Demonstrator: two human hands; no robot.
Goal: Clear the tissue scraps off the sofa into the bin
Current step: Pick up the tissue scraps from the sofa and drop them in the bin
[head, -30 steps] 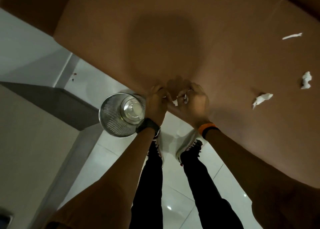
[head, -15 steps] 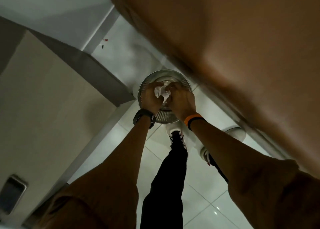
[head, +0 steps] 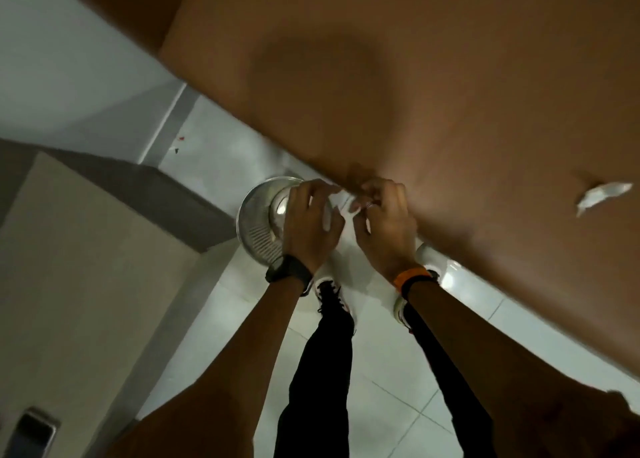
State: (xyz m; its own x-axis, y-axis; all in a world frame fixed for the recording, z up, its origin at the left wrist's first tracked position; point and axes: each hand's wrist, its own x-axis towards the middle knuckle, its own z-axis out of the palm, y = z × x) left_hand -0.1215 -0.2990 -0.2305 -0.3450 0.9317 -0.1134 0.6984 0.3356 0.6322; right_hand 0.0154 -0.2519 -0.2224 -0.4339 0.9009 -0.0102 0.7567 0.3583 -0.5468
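Hands held at the sofa's front edge
Both the left hand (head: pixel 309 227) and the right hand (head: pixel 385 225) are loosely curled, apparently empty, beside the mesh bin (head: pixel 258 220); one tissue scrap (head: pixel 603 194) is left on the sofa (head: pixel 450 94).

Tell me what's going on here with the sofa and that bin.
A person is clearing tissue scraps off a brown sofa. Both hands, left hand and right hand, are close together by the sofa's front edge, beside the metal bin on the floor. One tissue scrap lies on the seat to the right.
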